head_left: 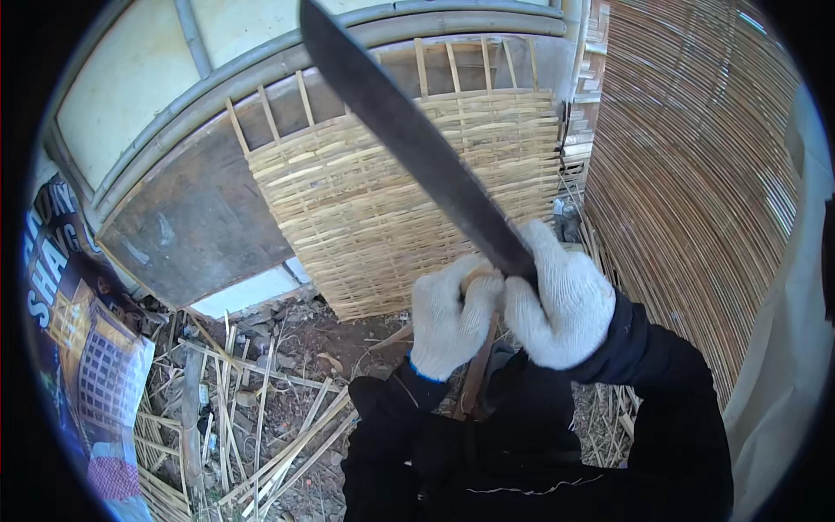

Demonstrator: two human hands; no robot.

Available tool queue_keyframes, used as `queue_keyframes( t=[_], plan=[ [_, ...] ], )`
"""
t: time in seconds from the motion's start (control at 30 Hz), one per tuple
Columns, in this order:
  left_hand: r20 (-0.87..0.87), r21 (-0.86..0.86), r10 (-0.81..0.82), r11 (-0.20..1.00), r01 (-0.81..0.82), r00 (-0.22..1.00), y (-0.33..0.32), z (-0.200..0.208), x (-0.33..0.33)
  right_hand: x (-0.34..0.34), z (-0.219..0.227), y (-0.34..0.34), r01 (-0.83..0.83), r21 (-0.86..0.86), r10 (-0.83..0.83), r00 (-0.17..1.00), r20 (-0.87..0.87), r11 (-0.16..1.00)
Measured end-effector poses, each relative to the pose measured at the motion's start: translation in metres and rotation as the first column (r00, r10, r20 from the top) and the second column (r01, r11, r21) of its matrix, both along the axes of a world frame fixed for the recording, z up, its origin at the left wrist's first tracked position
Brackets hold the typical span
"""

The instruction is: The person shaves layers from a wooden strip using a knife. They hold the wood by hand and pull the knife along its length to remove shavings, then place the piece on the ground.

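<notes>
A machete with a long dark blade points up and to the left, its broad tip near the top edge. My right hand, in a white knitted glove, is closed around its lower end, and the handle is hidden. Close beside it, my left hand, gloved alike, is closed with its fingers curled near the blade's base. A small tan bit shows at its fingers; I cannot tell what it belongs to. Below the hands, a narrow brown strip runs down toward my body.
A woven bamboo panel leans ahead against a dark board. Bamboo strips and debris litter the ground at left. A slatted bamboo wall and pale sheet stand right; a printed banner hangs left.
</notes>
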State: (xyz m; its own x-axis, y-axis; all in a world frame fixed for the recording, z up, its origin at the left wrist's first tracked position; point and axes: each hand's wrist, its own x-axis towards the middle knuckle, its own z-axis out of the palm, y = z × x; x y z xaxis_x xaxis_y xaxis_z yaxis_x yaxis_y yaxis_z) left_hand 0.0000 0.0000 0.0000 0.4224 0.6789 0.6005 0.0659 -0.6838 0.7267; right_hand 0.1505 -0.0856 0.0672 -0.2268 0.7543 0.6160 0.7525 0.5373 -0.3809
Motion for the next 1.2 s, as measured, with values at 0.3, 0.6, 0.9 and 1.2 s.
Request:
queue_keyframes(
  t=[0.3,0.6,0.9,1.2],
  plan=[
    [0.247,0.273,0.284,0.897,-0.347,0.927,0.001,-0.035,-0.024,-0.008,-0.001,-0.005,0.041,-0.066,-0.053,0.982,-0.184,0.997],
    [0.197,0.293,0.687,0.64,-0.71,0.7,0.029,-0.158,-0.003,-0.017,-0.003,-0.01,-0.044,-0.163,-0.023,0.92,-0.392,0.986],
    [0.119,-0.033,0.476,0.879,-0.475,0.871,0.044,-0.194,0.079,0.024,-0.046,-0.01,0.265,-0.055,-0.267,0.899,-0.347,0.963],
    [0.063,-0.001,0.507,0.861,-0.508,0.86,0.026,-0.189,0.061,0.076,-0.072,-0.007,0.104,-0.138,-0.17,0.712,-0.681,0.985]
  ],
)
